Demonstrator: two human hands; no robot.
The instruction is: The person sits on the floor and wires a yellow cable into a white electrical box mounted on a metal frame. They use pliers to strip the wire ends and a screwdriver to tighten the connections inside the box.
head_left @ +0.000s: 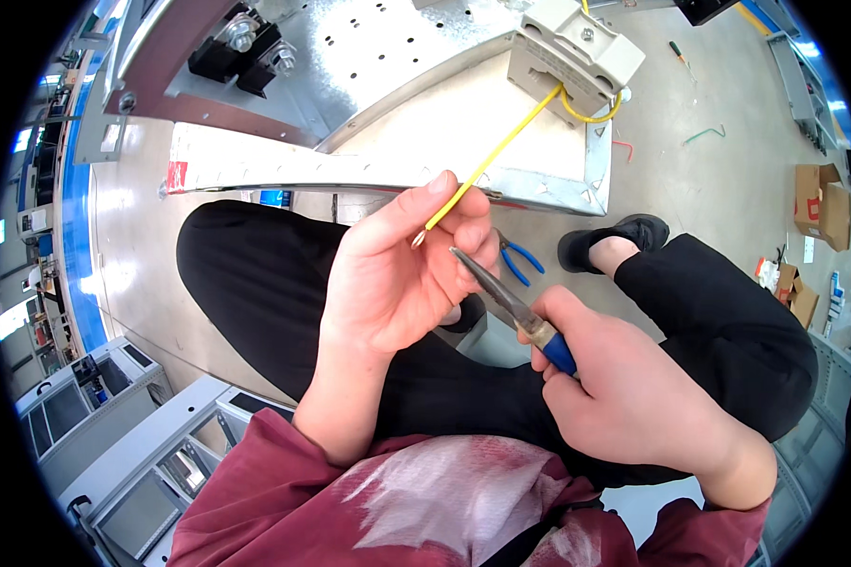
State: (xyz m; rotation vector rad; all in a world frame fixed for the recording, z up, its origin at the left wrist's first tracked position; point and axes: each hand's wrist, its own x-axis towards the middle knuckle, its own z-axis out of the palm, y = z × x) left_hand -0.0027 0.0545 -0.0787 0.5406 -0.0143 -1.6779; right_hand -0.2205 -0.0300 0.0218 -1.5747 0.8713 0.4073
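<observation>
My left hand (416, 255) pinches a yellow wire (497, 151) between thumb and fingers, close to its bare metal end (419, 239). From there the wire runs up to a beige terminal block (577, 57) on the corner of a metal cabinet (388, 170). In my right hand (615, 387) is a pair of long-nose pliers (506, 300) with blue handles, mostly covered by the fingers. The jaws look closed, and their tip points at my left palm, a little right of the wire's end.
A second pair of pliers (520, 260) with blue handles shows below the cabinet's edge. A screwdriver (679, 57) and hex keys (704, 133) lie on the floor at the upper right. Cardboard boxes (821, 208) stand at the far right. Black bolted blocks (241, 47) sit inside the cabinet.
</observation>
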